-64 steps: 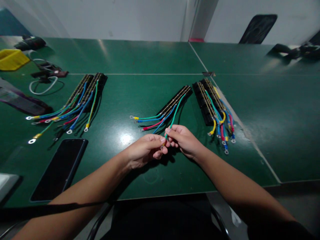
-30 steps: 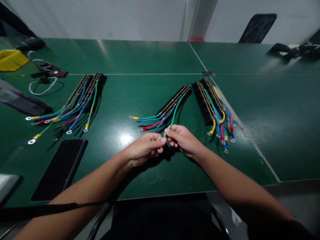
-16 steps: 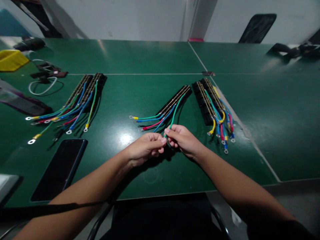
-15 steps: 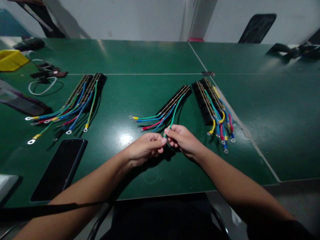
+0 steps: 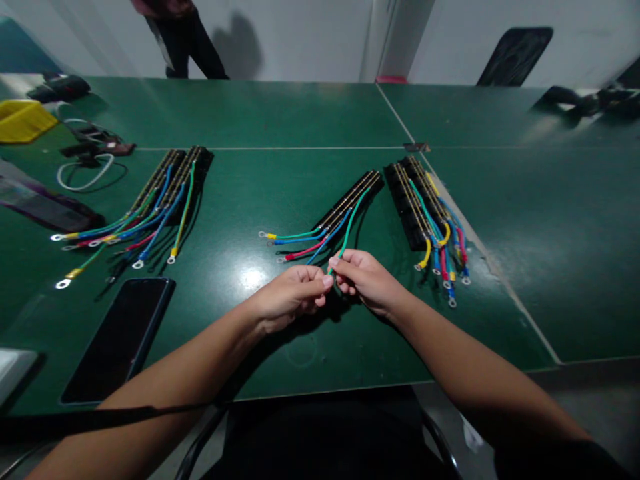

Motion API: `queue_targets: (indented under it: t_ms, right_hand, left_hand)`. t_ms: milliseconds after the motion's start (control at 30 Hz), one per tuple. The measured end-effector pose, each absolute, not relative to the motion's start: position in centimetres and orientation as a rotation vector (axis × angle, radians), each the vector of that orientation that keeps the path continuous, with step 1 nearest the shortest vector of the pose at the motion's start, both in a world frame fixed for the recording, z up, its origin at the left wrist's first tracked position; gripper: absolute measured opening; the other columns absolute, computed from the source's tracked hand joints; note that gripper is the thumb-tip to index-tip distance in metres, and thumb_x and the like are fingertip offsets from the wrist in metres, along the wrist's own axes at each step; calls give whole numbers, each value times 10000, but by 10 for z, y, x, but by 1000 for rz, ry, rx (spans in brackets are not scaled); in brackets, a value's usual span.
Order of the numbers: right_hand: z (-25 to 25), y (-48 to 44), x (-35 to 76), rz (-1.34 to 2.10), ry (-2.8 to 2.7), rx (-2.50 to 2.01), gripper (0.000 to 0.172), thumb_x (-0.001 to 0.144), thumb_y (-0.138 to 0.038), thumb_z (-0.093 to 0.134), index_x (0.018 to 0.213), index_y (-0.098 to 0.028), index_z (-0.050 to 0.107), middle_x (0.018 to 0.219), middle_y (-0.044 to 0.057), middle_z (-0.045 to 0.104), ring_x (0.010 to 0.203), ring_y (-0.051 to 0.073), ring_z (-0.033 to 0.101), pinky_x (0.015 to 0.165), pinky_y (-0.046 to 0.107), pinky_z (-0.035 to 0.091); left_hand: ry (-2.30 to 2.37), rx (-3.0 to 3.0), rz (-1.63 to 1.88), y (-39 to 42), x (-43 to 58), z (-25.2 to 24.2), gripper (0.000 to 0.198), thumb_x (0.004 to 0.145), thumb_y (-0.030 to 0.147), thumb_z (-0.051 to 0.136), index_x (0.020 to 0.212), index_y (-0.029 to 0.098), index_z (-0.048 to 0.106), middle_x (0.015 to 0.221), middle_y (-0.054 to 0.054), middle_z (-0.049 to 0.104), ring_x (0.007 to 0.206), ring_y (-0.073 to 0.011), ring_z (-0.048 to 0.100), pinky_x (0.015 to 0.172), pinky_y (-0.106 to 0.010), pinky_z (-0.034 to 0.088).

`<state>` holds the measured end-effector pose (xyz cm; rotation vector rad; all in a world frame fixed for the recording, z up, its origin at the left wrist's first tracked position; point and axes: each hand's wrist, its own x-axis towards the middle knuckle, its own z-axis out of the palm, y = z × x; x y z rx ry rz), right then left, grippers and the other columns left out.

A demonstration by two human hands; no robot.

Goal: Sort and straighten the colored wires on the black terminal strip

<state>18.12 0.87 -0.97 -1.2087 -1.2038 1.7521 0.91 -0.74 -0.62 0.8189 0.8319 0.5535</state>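
Observation:
Between the fingertips of my right hand (image 5: 363, 277) is a green wire (image 5: 351, 223), pinched near its lower end. My left hand (image 5: 296, 293) is closed on the end of the same wire, and its fingers hide the tip. The wire runs up to the far end of a black terminal strip (image 5: 345, 201) with brass-coloured bars, lying slantwise on the table. Green, blue and red wires with ring lugs also leave this strip; a yellow-sleeved ring lug (image 5: 270, 236) lies to the left of my hands.
Wired black strips lie in a pair at left (image 5: 187, 167) and a pair at right (image 5: 413, 200) on the green table (image 5: 280, 127). A phone (image 5: 120, 340) is by my left forearm. Farther left are a white cable (image 5: 85, 183) and a yellow object (image 5: 25, 121). A person (image 5: 185, 40) stands beyond the table.
The person beyond the table has moved to the right along the wall. My hands and the green wire look unmoved.

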Motion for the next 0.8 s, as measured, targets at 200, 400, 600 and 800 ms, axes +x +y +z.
queue_targets:
  t_ms: [200,400,600,800]
  right_hand:
    - [-9,9,182,1762,-1233,-1180,270,798,-386,639,727,-154,522,523,-54,512,418,35,427,378,149,257]
    - [-10,9,181,1752,-1227,-1185,260,779,-376,659,734,-157,526,538,-55,513,419,37,424,381,158,261]
    - [-12,9,182,1766,-1199,-1187,277,775,-391,668,742,-154,528,554,-61,500,420,32,431,378,152,275]
    - [-12,9,182,1757,-1215,-1169,284,777,-398,668,741,-155,525,544,-63,499,420,31,422,378,148,264]
  left_hand:
    - [723,822,510,-6,11,-4,274,825,365,662,849,96,615,710,-32,628,489,-33,462,459,-148,334]
    - [754,806,514,-7,11,-5,269,811,366,679,797,112,592,678,-11,614,477,-24,452,463,-142,330]
    - [819,815,562,-7,10,-5,309,772,369,713,688,136,528,553,36,558,418,-14,369,438,-151,279]
    - [756,803,522,-7,11,-4,276,795,364,696,772,119,570,673,-10,626,462,-19,434,460,-147,301]
